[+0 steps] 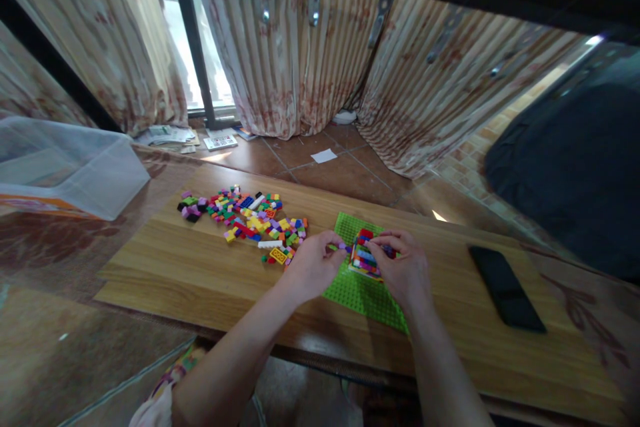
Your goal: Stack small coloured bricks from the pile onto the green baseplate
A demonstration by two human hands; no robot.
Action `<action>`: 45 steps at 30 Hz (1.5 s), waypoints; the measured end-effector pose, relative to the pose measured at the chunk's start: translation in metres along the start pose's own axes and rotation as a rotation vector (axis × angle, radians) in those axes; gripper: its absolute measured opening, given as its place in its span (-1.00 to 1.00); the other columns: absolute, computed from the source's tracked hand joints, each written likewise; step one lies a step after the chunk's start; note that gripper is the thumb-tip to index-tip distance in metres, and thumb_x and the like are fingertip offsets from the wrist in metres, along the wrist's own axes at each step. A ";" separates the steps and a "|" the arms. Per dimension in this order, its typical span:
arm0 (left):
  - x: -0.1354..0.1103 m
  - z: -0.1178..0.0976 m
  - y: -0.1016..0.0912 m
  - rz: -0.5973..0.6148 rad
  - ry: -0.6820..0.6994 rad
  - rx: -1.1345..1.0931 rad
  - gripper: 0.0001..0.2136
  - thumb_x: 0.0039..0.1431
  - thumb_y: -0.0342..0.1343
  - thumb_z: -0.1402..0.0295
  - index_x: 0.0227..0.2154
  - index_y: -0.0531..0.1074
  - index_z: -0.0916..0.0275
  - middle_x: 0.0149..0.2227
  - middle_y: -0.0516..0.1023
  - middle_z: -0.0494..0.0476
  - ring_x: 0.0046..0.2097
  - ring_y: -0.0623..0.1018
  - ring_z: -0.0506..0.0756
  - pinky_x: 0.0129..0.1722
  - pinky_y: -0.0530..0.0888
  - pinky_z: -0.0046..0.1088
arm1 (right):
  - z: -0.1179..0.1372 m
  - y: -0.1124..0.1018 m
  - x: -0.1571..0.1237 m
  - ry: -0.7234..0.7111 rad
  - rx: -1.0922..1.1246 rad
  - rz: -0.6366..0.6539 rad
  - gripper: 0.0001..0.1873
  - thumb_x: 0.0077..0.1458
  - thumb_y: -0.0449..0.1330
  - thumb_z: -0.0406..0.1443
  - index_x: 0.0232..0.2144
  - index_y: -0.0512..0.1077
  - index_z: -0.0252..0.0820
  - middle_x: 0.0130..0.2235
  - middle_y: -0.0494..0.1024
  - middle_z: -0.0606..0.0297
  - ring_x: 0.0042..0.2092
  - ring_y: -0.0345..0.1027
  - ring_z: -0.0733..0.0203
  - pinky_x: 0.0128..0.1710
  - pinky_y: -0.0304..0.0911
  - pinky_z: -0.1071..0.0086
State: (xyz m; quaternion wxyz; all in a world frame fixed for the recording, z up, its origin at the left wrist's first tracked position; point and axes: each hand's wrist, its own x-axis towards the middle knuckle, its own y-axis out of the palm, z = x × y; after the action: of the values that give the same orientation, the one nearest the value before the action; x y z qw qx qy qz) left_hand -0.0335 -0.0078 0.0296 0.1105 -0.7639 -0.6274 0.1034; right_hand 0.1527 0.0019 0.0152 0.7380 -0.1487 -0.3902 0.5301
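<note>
Over the near edge of the wooden tabletop (190, 280), two bare forearms reach inward. Toward the right end, a black phone (505, 288) lies flat, slanted, well apart from the hands. Right of the middle, a green studded baseplate (367, 297) stretches from close to the near edge toward the far edge. Above its left side, the left hand (314, 268) pinches a small purple brick (343, 246) between thumb and finger. Upon the plate sits a multicoloured brick build (365, 257), its rows red, blue and other colours. The right hand (406, 267) has its fingertips against the build's right side; whether they grasp a piece, I cannot tell. Left of the plate, loose bricks (255, 222) spread toward the far left corner, a yellow brick (277, 255) and a white brick (270, 244) on their near side. Past the left end stands a clear plastic bin (113, 170). Beyond the far edge, white paper (324, 155) lies on floor tiles, before striped curtains (320, 67).
</note>
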 end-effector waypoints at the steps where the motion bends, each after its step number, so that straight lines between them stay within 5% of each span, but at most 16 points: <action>1: 0.000 0.000 0.000 0.000 -0.001 0.005 -0.88 0.10 0.06 0.37 -0.38 0.47 0.28 -0.50 0.48 0.02 -0.49 0.39 0.00 -0.50 0.26 -0.52 | 0.000 0.000 0.000 0.006 0.007 0.001 -0.82 -0.01 0.28 -0.15 -0.53 0.56 -0.09 -0.28 0.53 0.20 -0.20 0.36 0.07 -0.16 0.26 0.16; 21: 0.002 0.008 0.010 0.075 0.080 -0.065 -0.86 0.12 0.05 0.37 -0.30 0.47 0.24 -0.38 0.54 0.03 -0.40 0.44 0.01 -0.42 0.33 -0.51 | -0.002 0.003 0.006 0.072 0.086 0.021 -0.76 -0.08 0.32 -0.09 -0.52 0.55 -0.14 -0.31 0.53 0.19 -0.26 0.39 0.10 -0.23 0.28 0.20; 34: 0.004 0.001 0.009 0.010 0.010 -0.134 -0.92 0.08 0.07 0.41 -0.40 0.45 0.28 -0.48 0.45 -0.01 -0.45 0.38 -0.01 -0.44 0.29 -0.52 | -0.003 0.000 0.005 0.089 0.198 0.036 -0.81 -0.03 0.30 -0.14 -0.50 0.56 -0.13 -0.31 0.53 0.22 -0.21 0.40 0.09 -0.16 0.27 0.18; 39: 0.005 -0.001 0.008 -0.023 0.016 -0.229 -0.91 0.09 0.09 0.40 -0.44 0.44 0.29 -0.49 0.43 -0.01 -0.43 0.36 -0.02 -0.41 0.29 -0.51 | 0.012 -0.006 -0.002 0.028 0.234 -0.094 -0.78 0.10 0.20 -0.15 -0.44 0.55 -0.12 -0.34 0.55 0.25 -0.21 0.41 0.13 -0.11 0.28 0.19; 45: 0.004 -0.005 0.010 0.010 0.070 -0.410 -0.90 0.07 0.14 0.37 -0.43 0.44 0.30 -0.48 0.42 -0.02 -0.42 0.37 -0.03 -0.37 0.32 -0.52 | 0.037 -0.004 -0.014 -0.041 0.248 0.052 -0.81 0.07 0.25 -0.11 -0.35 0.58 -0.06 -0.25 0.57 0.25 -0.13 0.40 0.09 -0.08 0.26 0.16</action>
State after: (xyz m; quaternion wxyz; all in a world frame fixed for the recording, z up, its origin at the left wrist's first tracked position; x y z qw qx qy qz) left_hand -0.0216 -0.0058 0.0317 -0.0261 -0.7765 -0.6275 -0.0524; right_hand 0.1260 -0.0196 0.0362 0.7287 -0.0556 -0.3327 0.5960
